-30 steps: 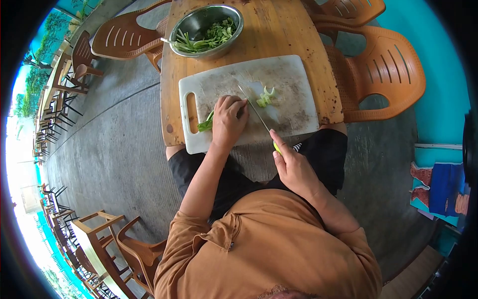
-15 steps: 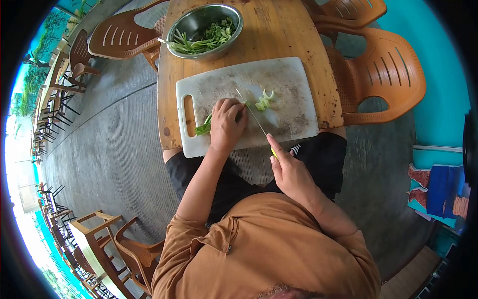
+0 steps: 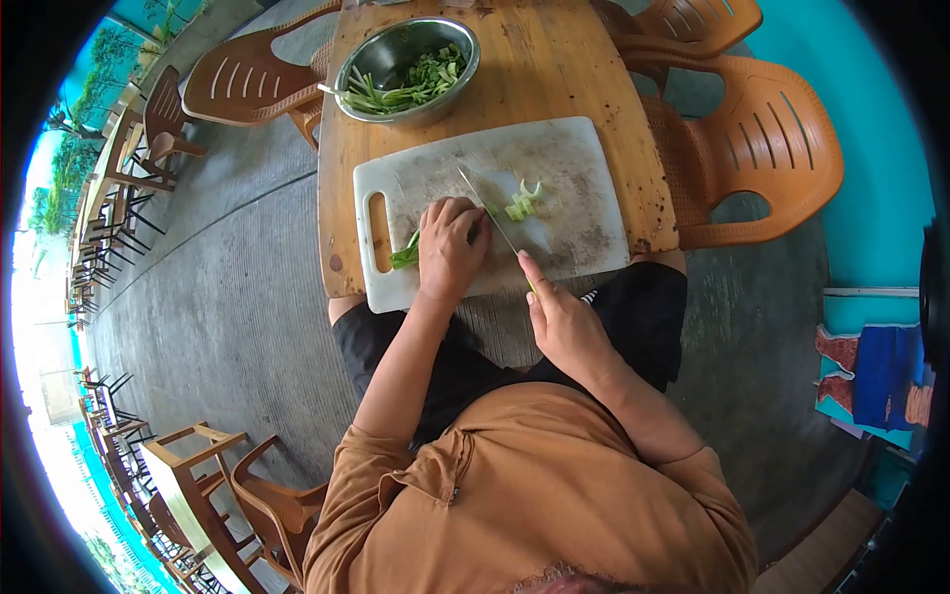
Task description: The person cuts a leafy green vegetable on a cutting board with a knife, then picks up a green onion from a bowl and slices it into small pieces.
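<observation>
A worn white cutting board (image 3: 584,148) lies on the wooden table. My left hand (image 3: 452,247) is closed over a green stalk vegetable, perhaps celery, pressing it to the board. Its leafy green end (image 3: 405,256) sticks out on the left of the hand; the middle is hidden under my fingers. In my right hand (image 3: 572,337) is a knife (image 3: 503,230) with a yellow-green handle, index finger stretched along it. The thin blade slants up and left, right beside my left fingertips. Just right of the blade rest several pale green cut pieces (image 3: 522,204).
Behind the board stands a metal bowl (image 3: 465,84) of chopped greens (image 3: 421,79). Orange-brown plastic chairs (image 3: 767,148) flank the table (image 3: 539,59) on both sides. My legs are under its near edge. More chairs and tables line the left.
My right hand and the knife have shifted slightly left and up, bringing the blade closer to my left fingers. The left hand keeps its hold on the stalk.
</observation>
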A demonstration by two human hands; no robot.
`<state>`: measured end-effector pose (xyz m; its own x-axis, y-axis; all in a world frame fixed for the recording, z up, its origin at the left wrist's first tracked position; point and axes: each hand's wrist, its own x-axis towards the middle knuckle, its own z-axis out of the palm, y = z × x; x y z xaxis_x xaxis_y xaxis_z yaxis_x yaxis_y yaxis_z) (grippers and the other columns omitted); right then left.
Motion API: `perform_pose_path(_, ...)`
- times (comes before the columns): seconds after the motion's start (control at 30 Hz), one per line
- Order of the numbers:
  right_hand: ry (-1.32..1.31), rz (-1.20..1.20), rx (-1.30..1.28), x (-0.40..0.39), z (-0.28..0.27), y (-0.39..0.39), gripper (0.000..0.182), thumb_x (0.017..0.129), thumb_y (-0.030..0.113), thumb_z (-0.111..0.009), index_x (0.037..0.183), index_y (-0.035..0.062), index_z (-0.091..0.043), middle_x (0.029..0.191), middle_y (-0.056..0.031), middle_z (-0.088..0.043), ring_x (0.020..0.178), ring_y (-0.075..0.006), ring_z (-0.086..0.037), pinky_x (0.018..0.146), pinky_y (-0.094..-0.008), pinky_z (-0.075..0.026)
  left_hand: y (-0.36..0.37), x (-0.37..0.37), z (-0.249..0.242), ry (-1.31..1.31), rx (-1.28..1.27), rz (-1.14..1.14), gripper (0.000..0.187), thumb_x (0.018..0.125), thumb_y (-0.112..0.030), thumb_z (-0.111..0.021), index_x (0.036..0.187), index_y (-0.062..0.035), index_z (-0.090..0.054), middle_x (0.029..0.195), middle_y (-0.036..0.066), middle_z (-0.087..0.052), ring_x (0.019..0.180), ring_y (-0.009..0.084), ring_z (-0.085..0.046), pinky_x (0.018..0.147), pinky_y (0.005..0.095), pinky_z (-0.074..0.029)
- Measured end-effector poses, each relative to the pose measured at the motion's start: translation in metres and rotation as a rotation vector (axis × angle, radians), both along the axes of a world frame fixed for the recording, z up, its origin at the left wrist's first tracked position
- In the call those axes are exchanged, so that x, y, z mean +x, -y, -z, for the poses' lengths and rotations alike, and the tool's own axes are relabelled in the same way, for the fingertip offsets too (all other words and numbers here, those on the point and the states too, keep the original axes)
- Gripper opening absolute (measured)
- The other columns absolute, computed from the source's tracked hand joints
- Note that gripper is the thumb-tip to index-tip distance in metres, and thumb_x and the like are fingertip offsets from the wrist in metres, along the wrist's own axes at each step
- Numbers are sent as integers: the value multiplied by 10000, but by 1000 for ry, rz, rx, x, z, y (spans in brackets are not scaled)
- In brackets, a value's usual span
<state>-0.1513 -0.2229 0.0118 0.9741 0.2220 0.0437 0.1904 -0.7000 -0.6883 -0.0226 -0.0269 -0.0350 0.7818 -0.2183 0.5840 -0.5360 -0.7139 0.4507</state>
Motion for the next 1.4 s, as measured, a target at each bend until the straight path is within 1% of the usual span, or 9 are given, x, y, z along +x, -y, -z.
perform_pose_path(0.27,15,-6,51,-10,-4,27,627,1118,172,-552,1710,155,-345,900,-263,-686,779,-482,-712,718,-555,-595,0,0,0,-1,6,4,148,902,-85,-813,1042,-40,-791,1070,82,-747,1055,313,-691,964,453,-533)
perform_pose_path(0.37,-22,3,89,-6,-8,30,622,1118,164,-555,1704,143,-347,944,-291,-707,840,-493,-723,741,-560,-594,1,0,-3,20,7,7,145,912,-93,-811,1043,-34,-791,1062,96,-754,1064,319,-698,974,458,-535)
perform_pose_path(0.47,-44,10,140,-5,-10,28,615,1115,153,-560,1694,116,-354,997,-326,-722,906,-505,-727,759,-562,-594,7,1,-7,-30,-16,44,144,916,-93,-808,1047,-37,-789,1051,108,-761,1075,322,-700,981,462,-534)
perform_pose_path(0.53,32,-3,200,-3,-12,27,613,1113,145,-563,1687,91,-356,1022,-343,-725,932,-515,-725,774,-569,-591,10,0,-8,-23,-16,10,155,919,-106,-809,1057,-40,-788,1042,110,-766,1072,321,-700,976,461,-535)
perform_pose_path(0.67,40,0,213,-6,-12,27,610,1113,143,-562,1685,81,-358,1023,-344,-725,936,-518,-725,791,-574,-588,8,-1,-4,-52,29,-14,173,919,-124,-813,1072,-49,-789,1053,101,-768,1074,316,-698,967,458,-536)
perform_pose_path(0.77,36,-7,201,-9,-10,26,614,1114,144,-562,1689,86,-355,1021,-332,-725,932,-512,-723,806,-567,-588,8,-2,-5,-1,32,9,162,918,-139,-816,1051,-50,-794,1063,93,-756,1071,314,-691,958,453,-536)
perform_pose_path(0.93,-20,-18,206,-13,-11,22,627,1116,148,-564,1700,95,-342,999,-307,-714,911,-496,-716,808,-548,-587,9,-2,-4,1,28,-6,123,921,-127,-809,1010,-42,-804,1062,86,-725,1048,318,-681,952,449,-538)
perform_pose_path(1.27,-26,-8,228,-15,-3,17,631,1117,150,-563,1705,116,-336,1002,-310,-714,924,-509,-715,801,-561,-586,5,-4,-6,-36,30,26,141,898,-92,-806,1023,-29,-803,1052,80,-731,1049,309,-681,958,443,-534)
perform_pose_path(1.4,-52,15,161,-15,-7,10,623,1119,149,-552,1703,118,-338,963,-298,-709,884,-497,-717,782,-565,-585,6,-3,-4,-31,8,15,138,891,-87,-811,1017,-30,-803,1050,78,-734,1055,308,-680,960,442,-531)
